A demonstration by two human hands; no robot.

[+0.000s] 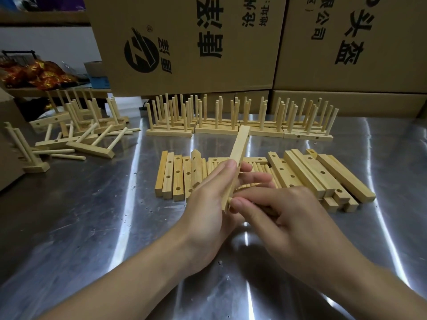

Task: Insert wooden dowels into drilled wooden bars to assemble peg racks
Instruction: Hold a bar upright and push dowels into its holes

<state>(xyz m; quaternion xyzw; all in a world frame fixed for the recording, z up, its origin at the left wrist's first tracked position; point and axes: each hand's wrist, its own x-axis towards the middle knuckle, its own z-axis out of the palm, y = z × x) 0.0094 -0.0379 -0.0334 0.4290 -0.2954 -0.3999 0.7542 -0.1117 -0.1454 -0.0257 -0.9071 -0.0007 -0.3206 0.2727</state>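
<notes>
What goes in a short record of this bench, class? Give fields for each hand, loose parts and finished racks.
Left hand: grips one bar, its far end raised
Right hand: holds dowels at the bar's near end
Loose parts: drilled bars lying on the metal table
Finished racks: upright row before cardboard boxes; a jumbled heap at left

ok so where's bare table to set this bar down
Widest bare steel table lies front left, between the toppled racks and the loose bars; also front right, beyond the right hand. Crowded: the loose bars, the upright rack row behind them.
</notes>
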